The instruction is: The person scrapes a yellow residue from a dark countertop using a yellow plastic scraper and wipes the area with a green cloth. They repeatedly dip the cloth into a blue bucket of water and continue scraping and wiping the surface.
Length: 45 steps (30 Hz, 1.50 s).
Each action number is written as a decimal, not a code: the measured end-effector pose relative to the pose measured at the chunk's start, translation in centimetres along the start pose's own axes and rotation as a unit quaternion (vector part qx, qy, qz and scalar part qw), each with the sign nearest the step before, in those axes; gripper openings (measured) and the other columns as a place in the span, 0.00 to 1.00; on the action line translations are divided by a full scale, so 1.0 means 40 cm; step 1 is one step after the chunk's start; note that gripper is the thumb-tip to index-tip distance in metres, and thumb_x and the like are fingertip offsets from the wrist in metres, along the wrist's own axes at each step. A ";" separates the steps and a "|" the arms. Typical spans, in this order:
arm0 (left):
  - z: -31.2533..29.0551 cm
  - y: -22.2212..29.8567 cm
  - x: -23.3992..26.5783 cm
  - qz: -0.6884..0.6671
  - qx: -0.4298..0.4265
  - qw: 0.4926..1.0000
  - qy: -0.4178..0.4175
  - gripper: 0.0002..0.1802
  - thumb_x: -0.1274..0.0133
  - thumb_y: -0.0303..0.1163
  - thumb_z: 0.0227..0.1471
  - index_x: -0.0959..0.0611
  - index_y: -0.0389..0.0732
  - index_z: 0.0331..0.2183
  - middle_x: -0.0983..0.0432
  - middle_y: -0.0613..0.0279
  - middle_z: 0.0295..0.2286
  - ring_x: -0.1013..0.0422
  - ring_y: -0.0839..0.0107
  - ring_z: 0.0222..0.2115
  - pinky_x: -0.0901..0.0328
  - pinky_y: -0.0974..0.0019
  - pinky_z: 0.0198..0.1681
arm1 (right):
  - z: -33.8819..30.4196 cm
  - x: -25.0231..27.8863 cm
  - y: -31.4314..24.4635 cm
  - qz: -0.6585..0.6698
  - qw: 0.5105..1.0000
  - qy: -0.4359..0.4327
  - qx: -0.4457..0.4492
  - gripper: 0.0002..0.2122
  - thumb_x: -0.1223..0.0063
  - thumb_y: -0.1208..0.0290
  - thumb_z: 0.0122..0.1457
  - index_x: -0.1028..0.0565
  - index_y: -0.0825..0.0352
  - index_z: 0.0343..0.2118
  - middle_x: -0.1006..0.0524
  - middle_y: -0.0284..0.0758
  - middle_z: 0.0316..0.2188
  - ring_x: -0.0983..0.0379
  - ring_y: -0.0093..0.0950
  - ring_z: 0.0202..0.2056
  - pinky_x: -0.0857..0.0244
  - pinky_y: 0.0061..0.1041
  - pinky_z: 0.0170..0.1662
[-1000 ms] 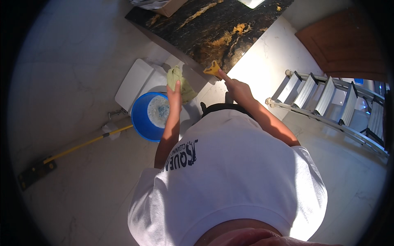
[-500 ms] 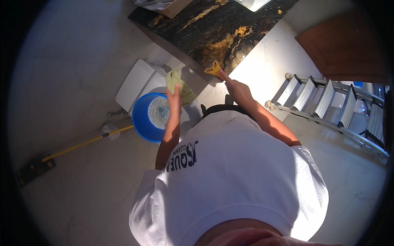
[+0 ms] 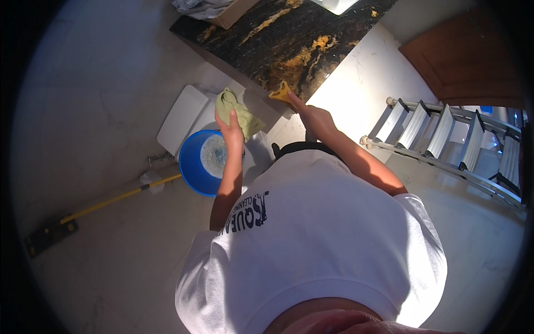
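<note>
My left hand point(image 3: 231, 133) is closed round a pale green cloth point(image 3: 247, 119), which bunches above the fingers and hangs to their right. Just below it stands a blue bucket point(image 3: 190, 164) holding cloudy, sudsy water; my forearm covers its right edge. In my right hand point(image 3: 318, 121) is a small yellow scraper point(image 3: 280, 92), gripped with the index finger stretched along it. The scraper is at the near corner of a black and gold stone countertop point(image 3: 261, 58); whether it touches the stone I cannot tell.
A white toilet point(image 3: 181, 119) stands behind the bucket. A yellow-handled floor tool point(image 3: 105, 207) lies to the left. On the right lean an aluminium stepladder point(image 3: 439, 133) and a brown wooden panel point(image 3: 467, 61). A cardboard box point(image 3: 228, 16) sits on the countertop.
My left hand has shifted slightly left, and the cloth has opened out more. My right hand has moved a little left with the scraper.
</note>
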<state>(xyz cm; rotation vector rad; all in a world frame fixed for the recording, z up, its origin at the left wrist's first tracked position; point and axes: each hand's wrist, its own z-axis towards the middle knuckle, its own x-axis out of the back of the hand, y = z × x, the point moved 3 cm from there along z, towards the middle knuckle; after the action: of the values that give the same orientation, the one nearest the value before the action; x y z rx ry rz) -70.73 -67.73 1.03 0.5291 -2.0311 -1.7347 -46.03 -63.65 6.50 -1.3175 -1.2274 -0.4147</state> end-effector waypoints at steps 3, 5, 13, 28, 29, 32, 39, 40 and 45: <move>-0.006 0.017 -0.016 -0.021 -0.016 1.000 -0.009 0.31 0.53 0.36 0.60 0.44 0.38 0.60 0.39 0.50 0.55 0.41 0.62 0.55 0.47 0.63 0.58 | 0.058 -0.001 -0.019 -0.006 1.000 0.027 0.015 0.30 0.60 0.72 0.60 0.51 0.45 0.65 0.25 0.39 0.20 0.27 0.37 0.20 0.37 0.36 0.22; -0.010 0.021 -0.025 -0.033 -0.014 0.999 -0.010 0.31 0.53 0.36 0.60 0.44 0.38 0.60 0.39 0.50 0.55 0.41 0.62 0.55 0.47 0.63 0.58 | 0.083 0.001 -0.028 -0.010 0.998 0.048 0.032 0.30 0.59 0.72 0.60 0.51 0.45 0.65 0.25 0.39 0.20 0.27 0.36 0.19 0.37 0.36 0.21; -0.020 -0.005 -0.001 -0.027 -0.013 0.999 0.025 0.32 0.53 0.38 0.60 0.43 0.37 0.60 0.40 0.50 0.54 0.41 0.61 0.54 0.46 0.63 0.57 | 0.035 0.016 -0.005 -0.031 0.999 -0.005 0.015 0.32 0.56 0.72 0.59 0.52 0.45 0.65 0.27 0.38 0.17 0.28 0.35 0.18 0.36 0.34 0.20; -0.039 0.026 -0.064 0.020 -0.059 0.998 0.004 0.32 0.52 0.38 0.59 0.43 0.36 0.59 0.39 0.50 0.54 0.40 0.61 0.54 0.47 0.63 0.57 | 0.012 0.000 0.021 -0.023 0.999 -0.021 0.014 0.35 0.58 0.77 0.56 0.53 0.45 0.65 0.26 0.38 0.20 0.27 0.35 0.20 0.36 0.33 0.21; -0.036 0.031 -0.074 0.013 -0.070 0.997 -0.004 0.32 0.52 0.38 0.60 0.43 0.36 0.59 0.39 0.50 0.54 0.40 0.61 0.53 0.47 0.63 0.57 | 0.017 -0.002 0.018 -0.020 0.999 -0.006 0.028 0.35 0.58 0.78 0.56 0.52 0.45 0.65 0.26 0.38 0.20 0.27 0.35 0.20 0.36 0.33 0.21; -0.021 0.040 -0.089 0.011 -0.090 0.996 -0.002 0.31 0.53 0.37 0.60 0.44 0.35 0.59 0.39 0.50 0.53 0.40 0.62 0.53 0.47 0.63 0.57 | 0.021 -0.009 0.018 -0.024 0.999 0.008 0.037 0.35 0.58 0.78 0.55 0.52 0.43 0.65 0.26 0.38 0.20 0.27 0.34 0.20 0.37 0.34 0.21; 0.001 0.031 -0.071 0.000 -0.085 0.996 0.030 0.31 0.53 0.35 0.60 0.44 0.34 0.59 0.39 0.50 0.54 0.41 0.62 0.54 0.47 0.62 0.58 | -0.009 -0.020 0.046 -0.043 0.998 -0.012 0.035 0.37 0.58 0.80 0.54 0.53 0.42 0.65 0.27 0.38 0.20 0.27 0.35 0.19 0.35 0.33 0.21; -0.002 0.027 -0.068 -0.002 -0.078 0.996 0.033 0.31 0.53 0.35 0.60 0.44 0.34 0.59 0.39 0.49 0.54 0.41 0.61 0.54 0.47 0.62 0.58 | -0.006 -0.020 0.046 -0.050 0.998 0.001 0.044 0.37 0.59 0.80 0.54 0.53 0.42 0.65 0.27 0.38 0.20 0.27 0.35 0.19 0.35 0.32 0.21; -0.033 0.024 -0.060 0.032 -0.072 0.996 0.044 0.31 0.54 0.35 0.60 0.44 0.34 0.59 0.40 0.49 0.54 0.41 0.61 0.54 0.48 0.62 0.58 | 0.019 -0.022 0.039 -0.053 0.996 -0.010 0.066 0.38 0.59 0.80 0.54 0.54 0.40 0.65 0.27 0.39 0.21 0.27 0.35 0.20 0.35 0.33 0.21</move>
<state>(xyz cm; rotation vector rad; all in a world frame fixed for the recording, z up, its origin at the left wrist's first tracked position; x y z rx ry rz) -68.03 -67.38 2.01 0.4797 -1.8263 -1.7710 -45.39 -62.89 4.83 -1.1495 -1.3220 -0.3894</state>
